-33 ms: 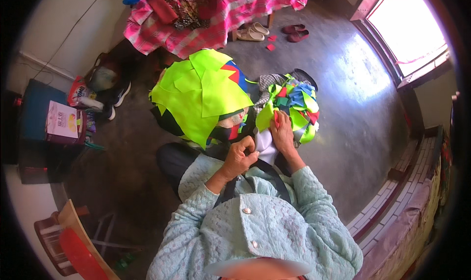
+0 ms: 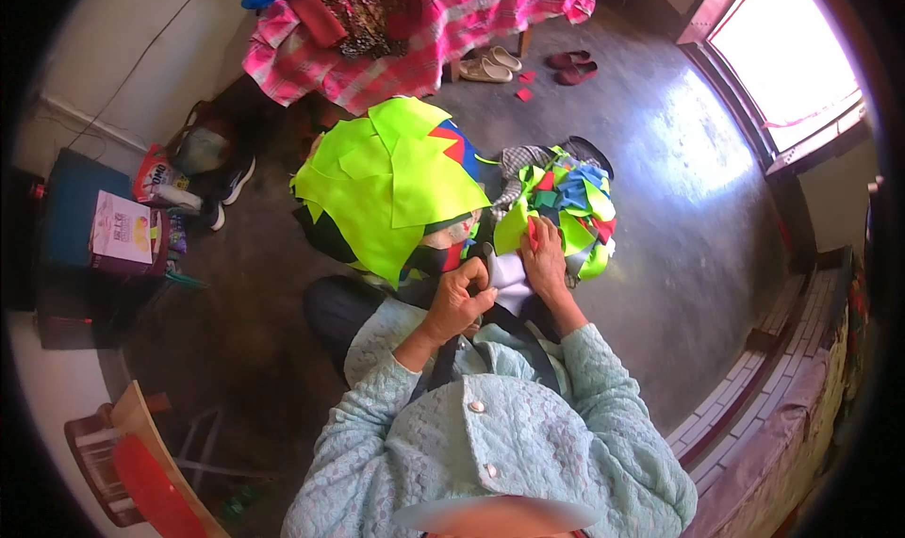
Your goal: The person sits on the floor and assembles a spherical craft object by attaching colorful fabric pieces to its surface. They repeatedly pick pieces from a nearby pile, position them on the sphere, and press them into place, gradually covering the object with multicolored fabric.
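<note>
My right hand [image 2: 544, 260] has its fingers bent around a small red cloth scrap [image 2: 534, 231], at the near edge of a heap of cloth scraps [image 2: 571, 199] in yellow-green, blue, red and green. Close by on the left, my left hand [image 2: 460, 302] is closed in a pinch; whatever its fingertips hold is hidden. Between both hands, over my lap, lies a white cloth [image 2: 510, 276]. Large yellow-green cloth pieces [image 2: 391, 185] cover a bulky pile just beyond my left hand, with blue and red fabric showing at its side.
A table with a pink checked cloth [image 2: 490, 20] stands at the far side. Beige shoes [image 2: 485, 70] and dark red shoes [image 2: 573, 70] sit by it. Boxes [image 2: 123, 227] and a bag line the left wall. A wooden chair [image 2: 141, 463] is at near left, a bright doorway [image 2: 787, 53] at far right.
</note>
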